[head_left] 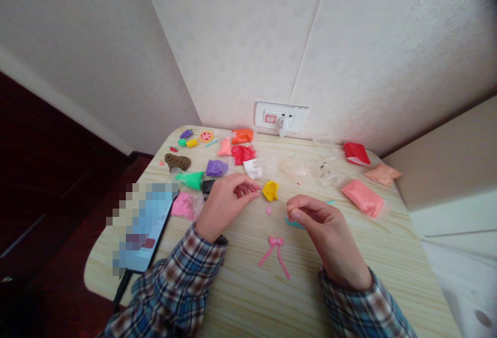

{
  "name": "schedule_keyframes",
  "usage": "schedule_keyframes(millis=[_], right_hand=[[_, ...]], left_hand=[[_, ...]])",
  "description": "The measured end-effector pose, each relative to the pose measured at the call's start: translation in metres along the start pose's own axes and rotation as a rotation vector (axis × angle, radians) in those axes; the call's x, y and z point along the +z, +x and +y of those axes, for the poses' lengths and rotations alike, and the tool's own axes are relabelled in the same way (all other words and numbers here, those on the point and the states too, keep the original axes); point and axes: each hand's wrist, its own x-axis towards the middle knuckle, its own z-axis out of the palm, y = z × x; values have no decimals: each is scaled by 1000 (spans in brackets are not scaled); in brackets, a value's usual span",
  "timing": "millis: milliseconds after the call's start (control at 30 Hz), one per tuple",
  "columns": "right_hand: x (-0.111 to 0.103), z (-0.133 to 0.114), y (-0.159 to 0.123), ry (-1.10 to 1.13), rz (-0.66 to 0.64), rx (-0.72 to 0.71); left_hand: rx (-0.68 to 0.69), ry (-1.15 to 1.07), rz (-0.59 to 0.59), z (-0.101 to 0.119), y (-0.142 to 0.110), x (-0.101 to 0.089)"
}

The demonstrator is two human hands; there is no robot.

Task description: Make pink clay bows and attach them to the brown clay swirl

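My left hand (pixel 229 201) hovers just left of a yellow lump of modelling clay (pixel 271 191). Its fingers are loosely curled, the thumb slightly apart from them, and nothing shows between them. Thumb and fingertips are pressed together on my right hand (pixel 324 229); whatever they pinch is too small or hidden to make out. Behind and below those fingertips lies a blue clay piece (pixel 295 222), partly covered. A small pink clay ball (pixel 268 210) rests between the hands. Nearer to me lies a pink clay bow (pixel 276 242) with two long tails spread apart.
Left of my left hand are a phone (pixel 149 229), pink clay (pixel 183 205), green clay (pixel 190 179) and brown coils (pixel 177 161). Small clay fruits stand at the back left. Bagged red (pixel 356 153) and salmon clay (pixel 364 197) lie right. A wall socket (pixel 281 117) holds a plug.
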Motion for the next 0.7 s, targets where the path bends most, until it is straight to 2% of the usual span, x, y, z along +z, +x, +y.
schedule_keyframes(millis=[100, 267, 400, 533, 700], right_hand=[[-1, 1, 1, -55, 33, -4], [0, 2, 1, -69, 26, -21], [-1, 4, 2, -1, 73, -7], [-2, 4, 1, 45, 78, 1], [1, 1, 1, 75, 61, 22]], left_hand=[[68, 136, -14, 0, 0, 0], [162, 164, -167, 4, -4, 11], [209, 228, -287, -2, -8, 20], [246, 325, -297, -10, -9, 25], [260, 388, -258, -8, -8, 25]])
